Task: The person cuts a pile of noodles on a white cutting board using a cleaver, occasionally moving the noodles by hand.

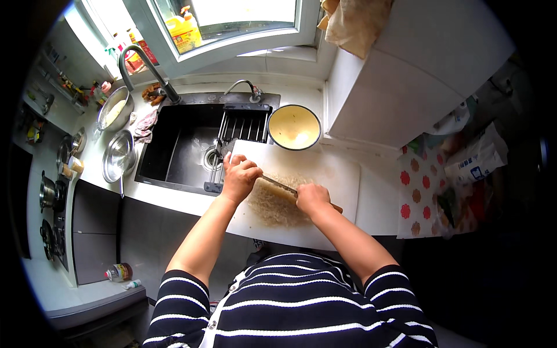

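Observation:
A kitchen knife (279, 185) lies slantwise over a white cutting board (342, 174). Its wooden handle is wrapped by my right hand (314, 198), and the butt sticks out past the palm. My left hand (240, 177) is closed at the blade's other end, fingers curled over the tip. Beneath and around the blade spreads a heap of finely chopped pale food (270, 210); its kind cannot be made out. Some bits are scattered toward the board's near edge. Behind the board stands a cream bowl with a dark rim (294, 127).
Left of the board is a black sink (180, 153) with a drying rack (243, 123) and a tall faucet (145, 64). A strainer (119, 156) and a metal bowl (116, 110) stand farther left. Bags (476, 156) lie at the right, beyond a white wall block (406, 75).

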A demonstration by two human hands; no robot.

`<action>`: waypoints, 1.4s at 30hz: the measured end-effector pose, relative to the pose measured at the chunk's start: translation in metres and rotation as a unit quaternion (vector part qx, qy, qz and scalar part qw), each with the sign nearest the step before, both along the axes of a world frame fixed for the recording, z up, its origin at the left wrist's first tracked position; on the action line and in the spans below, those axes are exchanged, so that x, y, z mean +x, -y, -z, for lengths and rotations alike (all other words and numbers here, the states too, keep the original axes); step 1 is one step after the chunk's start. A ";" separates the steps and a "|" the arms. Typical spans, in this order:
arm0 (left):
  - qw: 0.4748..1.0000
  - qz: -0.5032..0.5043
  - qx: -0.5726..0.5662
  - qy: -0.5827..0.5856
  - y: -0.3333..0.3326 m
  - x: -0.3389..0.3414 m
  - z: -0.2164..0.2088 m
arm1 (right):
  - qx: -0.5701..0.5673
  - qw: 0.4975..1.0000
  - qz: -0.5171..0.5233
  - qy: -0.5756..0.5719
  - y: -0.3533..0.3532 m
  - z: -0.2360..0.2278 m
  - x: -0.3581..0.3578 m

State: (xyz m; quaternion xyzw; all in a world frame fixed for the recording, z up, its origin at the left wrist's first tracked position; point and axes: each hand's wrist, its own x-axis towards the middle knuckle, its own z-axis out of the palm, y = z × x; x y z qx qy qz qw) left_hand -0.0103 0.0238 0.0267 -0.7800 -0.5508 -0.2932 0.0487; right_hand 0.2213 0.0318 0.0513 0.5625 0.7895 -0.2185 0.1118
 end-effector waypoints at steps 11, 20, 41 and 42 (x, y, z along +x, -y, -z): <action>1.000 -0.002 -0.025 -0.003 0.007 -0.004 0.013 | -0.003 1.000 -0.008 0.012 0.004 0.015 -0.004; 0.999 -0.003 -0.041 -0.013 0.010 -0.002 0.009 | -0.006 1.000 -0.006 0.004 0.004 0.021 -0.001; 0.998 0.029 -0.012 -0.050 -0.022 0.014 0.003 | -0.022 0.999 0.042 0.004 -0.004 0.001 0.011; 0.998 0.031 -0.004 -0.049 -0.024 0.014 -0.001 | -0.022 0.999 0.048 -0.004 -0.005 0.001 0.011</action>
